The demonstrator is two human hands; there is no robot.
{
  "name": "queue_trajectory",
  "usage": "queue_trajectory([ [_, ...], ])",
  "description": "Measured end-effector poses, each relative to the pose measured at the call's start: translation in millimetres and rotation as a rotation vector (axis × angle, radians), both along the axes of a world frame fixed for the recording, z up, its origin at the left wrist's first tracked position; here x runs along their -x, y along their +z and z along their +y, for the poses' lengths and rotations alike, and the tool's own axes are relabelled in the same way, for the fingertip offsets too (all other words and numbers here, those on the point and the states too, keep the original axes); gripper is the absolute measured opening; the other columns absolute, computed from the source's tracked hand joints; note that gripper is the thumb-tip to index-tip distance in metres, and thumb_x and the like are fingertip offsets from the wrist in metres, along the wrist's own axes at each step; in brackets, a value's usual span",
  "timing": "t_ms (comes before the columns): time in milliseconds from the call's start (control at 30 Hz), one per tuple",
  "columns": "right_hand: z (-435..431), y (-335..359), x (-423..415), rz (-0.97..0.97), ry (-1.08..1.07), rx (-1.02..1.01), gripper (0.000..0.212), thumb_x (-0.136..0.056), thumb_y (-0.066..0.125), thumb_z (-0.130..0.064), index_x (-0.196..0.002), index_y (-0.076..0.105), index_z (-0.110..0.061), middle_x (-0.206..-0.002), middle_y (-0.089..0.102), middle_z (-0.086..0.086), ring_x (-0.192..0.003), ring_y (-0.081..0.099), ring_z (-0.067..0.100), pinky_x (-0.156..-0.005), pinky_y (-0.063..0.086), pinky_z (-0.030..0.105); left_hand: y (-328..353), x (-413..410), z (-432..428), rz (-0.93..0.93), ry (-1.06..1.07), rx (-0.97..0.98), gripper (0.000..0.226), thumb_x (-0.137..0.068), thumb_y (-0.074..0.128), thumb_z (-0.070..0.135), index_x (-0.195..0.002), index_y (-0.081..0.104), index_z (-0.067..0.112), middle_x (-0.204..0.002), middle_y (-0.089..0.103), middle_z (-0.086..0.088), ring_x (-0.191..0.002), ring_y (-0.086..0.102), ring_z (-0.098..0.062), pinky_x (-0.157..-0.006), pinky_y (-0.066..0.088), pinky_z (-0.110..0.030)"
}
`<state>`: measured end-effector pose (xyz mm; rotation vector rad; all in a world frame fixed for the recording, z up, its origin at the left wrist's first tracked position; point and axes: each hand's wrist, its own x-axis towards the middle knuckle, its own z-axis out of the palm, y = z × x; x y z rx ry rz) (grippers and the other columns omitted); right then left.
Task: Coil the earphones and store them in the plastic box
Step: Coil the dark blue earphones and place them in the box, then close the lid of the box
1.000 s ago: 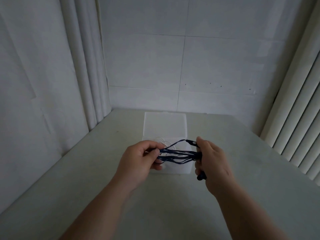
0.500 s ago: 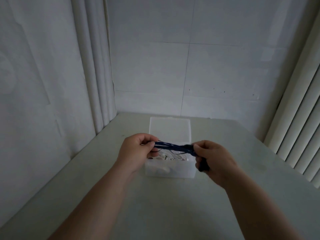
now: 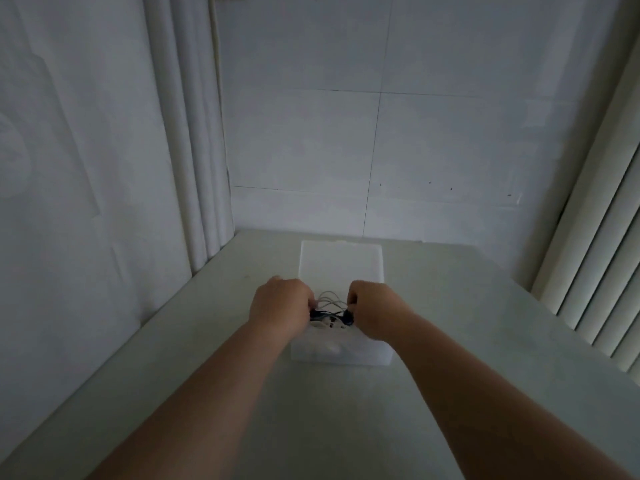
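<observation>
A translucent white plastic box (image 3: pixel 341 355) stands on the table ahead of me, its lid (image 3: pixel 341 261) tilted open at the back. My left hand (image 3: pixel 280 306) and my right hand (image 3: pixel 372 311) are both lowered into the box mouth, each gripping one end of a coiled bundle of dark blue earphones (image 3: pixel 332 315). The bundle is short and mostly hidden between my fingers. White earphone cables (image 3: pixel 329 297) lie inside the box, just behind and under the blue bundle.
The pale table (image 3: pixel 485 341) meets white walls at the back and left. A folded white curtain (image 3: pixel 194 168) hangs at the left corner, and vertical blinds (image 3: pixel 602 254) run along the right edge.
Both hands have moved forward and down, from holding the blue bundle above the box's front to pushing it into the box. The hands came closer together.
</observation>
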<state>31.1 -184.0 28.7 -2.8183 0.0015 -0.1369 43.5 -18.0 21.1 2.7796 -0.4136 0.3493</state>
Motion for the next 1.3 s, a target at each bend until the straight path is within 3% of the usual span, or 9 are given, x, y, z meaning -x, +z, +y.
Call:
queue_trajectory([
  [133, 2, -2, -9, 0.133, 0.057, 0.224, 0.031, -0.094, 0.055, -0.035, -0.100, 0.069, -0.007, -0.104, 0.067, 0.009, -0.094, 0.061, 0.025, -0.076, 0.049, 0.031, 7, -5, -2, 0.195, -0.078, -0.061, 0.041, -0.087, 0.049, 0.003, -0.115, 0.071, 0.024, -0.120, 0.068, -0.009, -0.108, 0.061, -0.028, -0.090, 0.049, -0.029],
  [367, 7, 0, -10, 0.025, 0.014, 0.396, 0.009, -0.081, 0.060, -0.014, -0.073, 0.057, -0.014, -0.085, 0.065, 0.007, -0.072, 0.056, 0.023, -0.064, 0.044, 0.029, 9, -5, 4, 0.129, -0.051, 0.021, 0.042, -0.084, 0.052, 0.002, -0.102, 0.075, 0.033, -0.110, 0.071, 0.001, -0.099, 0.064, -0.021, -0.080, 0.048, -0.024],
  [600, -5, 4, 1, -0.072, -0.045, -0.037, 0.010, -0.084, 0.062, -0.013, -0.086, 0.072, -0.015, -0.090, 0.070, 0.000, -0.085, 0.063, 0.018, -0.066, 0.046, 0.024, 0, -9, 3, 0.135, -0.031, 0.107, 0.037, -0.081, 0.054, 0.003, -0.088, 0.076, 0.032, -0.104, 0.071, 0.005, -0.095, 0.064, -0.019, -0.081, 0.051, -0.028],
  [800, -30, -7, 6, -0.257, -0.203, -0.398, 0.012, -0.085, 0.058, -0.017, -0.090, 0.068, -0.022, -0.093, 0.067, -0.002, -0.080, 0.061, 0.015, -0.062, 0.045, 0.022, 16, -7, 4, 0.099, 0.090, 0.508, 0.035, -0.077, 0.049, 0.005, -0.072, 0.074, 0.028, -0.083, 0.069, 0.010, -0.081, 0.061, -0.012, -0.070, 0.041, -0.022],
  [933, -35, -19, -4, -0.189, -0.267, -0.578, 0.036, -0.091, 0.048, -0.016, -0.127, 0.056, -0.017, -0.124, 0.054, 0.002, -0.107, 0.056, 0.021, -0.092, 0.044, 0.031, 8, -13, -4, 0.072, 0.188, 0.801, 0.035, -0.086, 0.047, 0.010, -0.113, 0.066, 0.020, -0.117, 0.066, 0.001, -0.099, 0.058, -0.017, -0.080, 0.038, -0.024],
  [1000, -32, -26, -7, -0.107, -0.251, -0.716, 0.021, -0.090, 0.042, -0.010, -0.104, 0.055, -0.020, -0.096, 0.057, -0.006, -0.084, 0.054, 0.015, -0.074, 0.044, 0.028, 1, -12, -11, 0.190, 0.166, 0.910, 0.042, -0.090, 0.045, 0.010, -0.130, 0.054, 0.016, -0.129, 0.058, -0.002, -0.106, 0.052, -0.018, -0.084, 0.032, -0.023],
  [1100, -32, -29, -6, -0.098, -0.258, -0.774, 0.023, -0.083, 0.040, 0.004, -0.076, 0.055, -0.012, -0.069, 0.053, 0.001, -0.065, 0.046, 0.019, -0.059, 0.035, 0.026, -11, -10, -15, 0.288, 0.114, 0.941, 0.022, -0.088, 0.041, 0.011, -0.096, 0.058, 0.021, -0.100, 0.057, 0.003, -0.095, 0.048, -0.018, -0.075, 0.034, -0.028],
  [1200, -32, -33, 4, -0.120, -0.242, -0.851, 0.025, -0.084, 0.043, 0.005, -0.081, 0.060, -0.013, -0.071, 0.055, 0.001, -0.065, 0.046, 0.016, -0.060, 0.034, 0.026, -34, -17, -11, 0.289, 0.114, 0.888, 0.053, -0.073, 0.037, 0.022, -0.120, 0.060, 0.013, -0.126, 0.063, -0.007, -0.116, 0.057, -0.024, -0.101, 0.044, -0.037],
  [1300, -27, -35, 23, -0.167, -0.247, -0.912, 0.022, -0.087, 0.046, 0.001, -0.082, 0.061, -0.015, -0.070, 0.056, -0.003, -0.064, 0.046, 0.013, -0.058, 0.034, 0.023, -31, 1, -7, 0.302, 0.121, 0.958, 0.054, -0.081, 0.038, 0.013, -0.133, 0.053, 0.012, -0.136, 0.056, 0.003, -0.123, 0.053, -0.018, -0.106, 0.039, -0.033],
])
